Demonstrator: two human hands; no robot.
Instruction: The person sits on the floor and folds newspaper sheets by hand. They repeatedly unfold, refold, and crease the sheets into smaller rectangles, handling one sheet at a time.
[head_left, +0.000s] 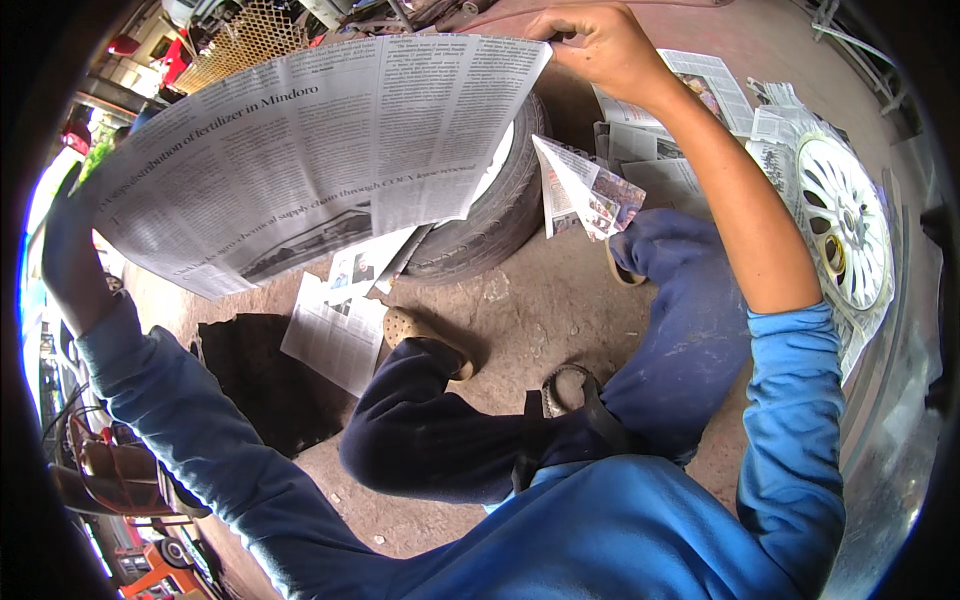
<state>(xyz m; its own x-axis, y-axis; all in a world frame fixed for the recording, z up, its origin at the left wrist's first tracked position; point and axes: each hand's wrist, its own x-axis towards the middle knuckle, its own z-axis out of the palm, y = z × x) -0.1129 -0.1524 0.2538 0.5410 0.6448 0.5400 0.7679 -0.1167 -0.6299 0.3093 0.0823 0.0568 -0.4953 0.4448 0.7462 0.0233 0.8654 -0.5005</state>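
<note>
Head view: a newspaper sheet (320,165) is stretched across the upper left of the frame, raised in front of a car tyre (475,250) and hiding part of it. At top centre, the right hand (600,50) pinches the sheet's upper right corner, fingers curled closed. At the far left, the left hand (75,245) appears closed on the opposite edge, though dimness hides its exact finger placement. The thin newsprint should be very light, limp and easily torn or creased; holding it near opposite corners, with gentle, even tension, ought to keep it flat. Loose newspaper pages (335,335) lie on the floor (520,310) left of centre, and a white multi-spoke wheel (872,215) rests on newsprint (773,128) at right.
</note>
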